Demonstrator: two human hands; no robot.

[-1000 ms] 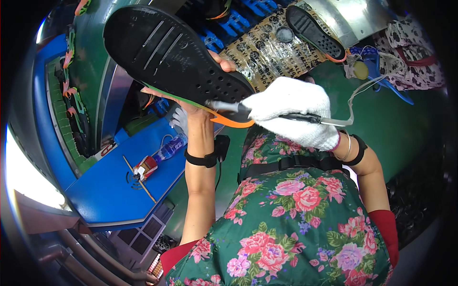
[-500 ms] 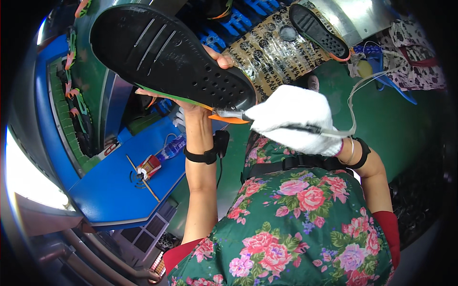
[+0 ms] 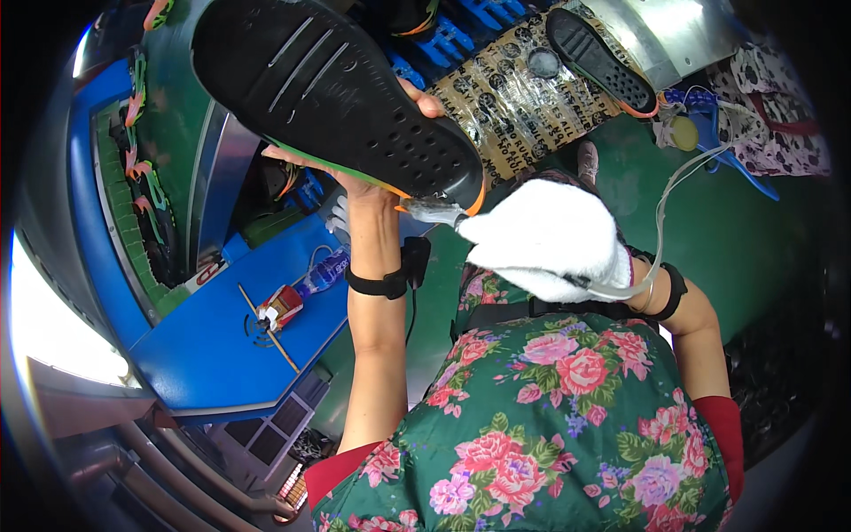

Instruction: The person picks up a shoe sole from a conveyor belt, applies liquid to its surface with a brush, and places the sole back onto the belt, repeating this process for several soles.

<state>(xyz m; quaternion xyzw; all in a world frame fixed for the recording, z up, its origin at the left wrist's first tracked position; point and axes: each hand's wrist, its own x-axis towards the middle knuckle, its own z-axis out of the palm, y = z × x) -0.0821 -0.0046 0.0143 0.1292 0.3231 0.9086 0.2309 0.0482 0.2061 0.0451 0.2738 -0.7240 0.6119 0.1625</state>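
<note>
My left hand (image 3: pixel 381 177) holds up a large black shoe sole (image 3: pixel 337 97) with an orange and green edge, its tread side facing me. My right hand (image 3: pixel 550 239), in a white glove, grips a small metal tool (image 3: pixel 434 213) whose tip touches the sole's heel rim. A thin clear hose (image 3: pixel 674 191) runs from the tool past my right wrist. A black band sits on each wrist.
A blue bench (image 3: pixel 213 355) lies at lower left with a bottle (image 3: pixel 321 270), a stick and a small red item. Another black sole (image 3: pixel 598 58) rests on a taped board (image 3: pixel 505 97) at the top. Green floor (image 3: pixel 753 239) is to the right.
I have raised the sole closer to the camera. My gloved right hand has turned and moved down, with the tool's tip staying at the heel rim.
</note>
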